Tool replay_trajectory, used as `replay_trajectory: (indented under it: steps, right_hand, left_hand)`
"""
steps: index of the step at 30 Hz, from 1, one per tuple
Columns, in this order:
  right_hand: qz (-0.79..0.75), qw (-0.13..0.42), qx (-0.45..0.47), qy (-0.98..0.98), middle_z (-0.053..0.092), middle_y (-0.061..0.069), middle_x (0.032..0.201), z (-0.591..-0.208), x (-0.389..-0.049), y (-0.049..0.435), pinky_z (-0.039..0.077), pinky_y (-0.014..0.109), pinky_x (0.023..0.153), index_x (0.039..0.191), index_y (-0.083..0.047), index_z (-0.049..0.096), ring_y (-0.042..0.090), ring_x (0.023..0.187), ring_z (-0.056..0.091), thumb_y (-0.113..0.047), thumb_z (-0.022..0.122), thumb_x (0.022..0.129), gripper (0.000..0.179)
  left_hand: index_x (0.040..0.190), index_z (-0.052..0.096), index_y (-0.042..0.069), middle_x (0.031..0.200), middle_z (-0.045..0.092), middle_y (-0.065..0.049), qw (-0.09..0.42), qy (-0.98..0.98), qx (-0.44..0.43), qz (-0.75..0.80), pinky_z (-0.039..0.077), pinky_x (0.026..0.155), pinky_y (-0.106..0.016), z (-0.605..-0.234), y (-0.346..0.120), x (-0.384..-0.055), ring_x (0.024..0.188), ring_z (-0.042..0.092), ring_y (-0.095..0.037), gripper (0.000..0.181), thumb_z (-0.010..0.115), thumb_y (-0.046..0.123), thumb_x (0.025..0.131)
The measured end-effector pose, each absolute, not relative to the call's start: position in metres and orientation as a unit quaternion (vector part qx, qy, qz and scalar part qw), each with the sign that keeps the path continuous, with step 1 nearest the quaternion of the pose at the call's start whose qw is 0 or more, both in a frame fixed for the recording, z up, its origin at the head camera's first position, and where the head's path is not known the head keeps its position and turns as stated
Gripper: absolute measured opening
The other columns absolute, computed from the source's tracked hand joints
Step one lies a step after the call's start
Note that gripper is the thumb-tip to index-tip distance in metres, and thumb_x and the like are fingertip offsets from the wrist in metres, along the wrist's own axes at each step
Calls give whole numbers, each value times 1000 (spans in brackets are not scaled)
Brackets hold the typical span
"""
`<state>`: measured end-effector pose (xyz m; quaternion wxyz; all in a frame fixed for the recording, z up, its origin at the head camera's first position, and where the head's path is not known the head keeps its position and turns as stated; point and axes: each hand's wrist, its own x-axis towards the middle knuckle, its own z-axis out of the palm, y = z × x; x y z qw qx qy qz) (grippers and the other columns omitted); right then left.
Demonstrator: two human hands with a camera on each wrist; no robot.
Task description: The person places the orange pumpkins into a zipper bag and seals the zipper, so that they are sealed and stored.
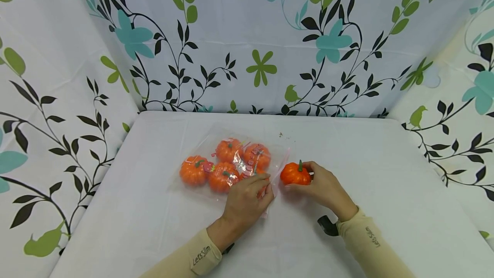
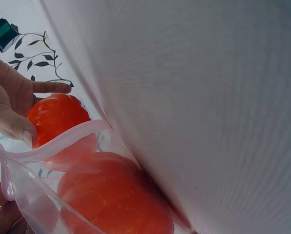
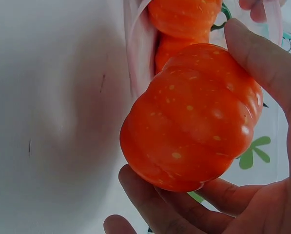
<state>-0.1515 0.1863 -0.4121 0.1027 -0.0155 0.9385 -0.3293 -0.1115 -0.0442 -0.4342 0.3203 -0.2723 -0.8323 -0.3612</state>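
Note:
A clear plastic bag (image 1: 279, 153) with a pink rim lies on the table, holding several small orange toy pumpkins (image 1: 194, 170). My left hand (image 1: 247, 203) pinches the bag near its right-side mouth; in the left wrist view the pink rim (image 2: 62, 140) is lifted away from the table. Just right of that mouth, my right hand (image 1: 328, 188) holds another orange pumpkin (image 1: 294, 175) with a green stem, thumb on one side and fingers on the other. Up close, this pumpkin (image 3: 194, 117) shows yellow specks. One bagged pumpkin is partly hidden behind my left hand.
The white-covered table (image 1: 386, 175) extends to both sides of the bag. Behind it hangs a leaf-patterned curtain (image 1: 239, 33), with similar cloth at left and right. Small dark specks (image 1: 281, 135) show beyond the bag.

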Motion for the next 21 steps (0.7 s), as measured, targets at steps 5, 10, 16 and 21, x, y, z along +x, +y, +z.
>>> replay_trajectory:
  steps: [5, 10, 16, 21]
  right_hand:
    - [-337, 103, -22, 936, 65, 12, 118, -412, -150, 179, 56, 41, 81, 138, -2, 53, 27, 101, 61, -63, 83, 71, 95]
    - [-340, 101, -30, 934, 66, 11, 118, -414, -150, 173, 56, 41, 82, 137, -3, 54, 26, 101, 62, -62, 83, 71, 94]
    - [-343, 97, -31, 934, 67, 10, 116, -418, -151, 166, 56, 40, 82, 136, -4, 56, 24, 99, 62, -64, 83, 70, 93]
    - [-339, 93, -33, 935, 67, 10, 115, -421, -153, 162, 56, 40, 82, 136, -3, 56, 24, 98, 62, -67, 81, 71, 94]
  left_hand:
    - [90, 79, -2, 97, 77, -11, 329, -829, -275, -360, 60, 78, -32, -435, -44, -112, 90, 75, -21, 13, 78, 3, 78]
    - [89, 79, -1, 97, 76, -11, 330, -826, -276, -364, 60, 77, -31, -436, -44, -113, 90, 75, -21, 12, 78, 3, 78]
    - [89, 78, 0, 99, 76, -10, 325, -825, -275, -370, 60, 79, -31, -436, -44, -112, 92, 74, -20, 10, 79, 4, 80]
    - [88, 78, 0, 99, 76, -10, 329, -824, -277, -369, 60, 80, -30, -434, -44, -113, 93, 74, -20, 9, 79, 4, 80]
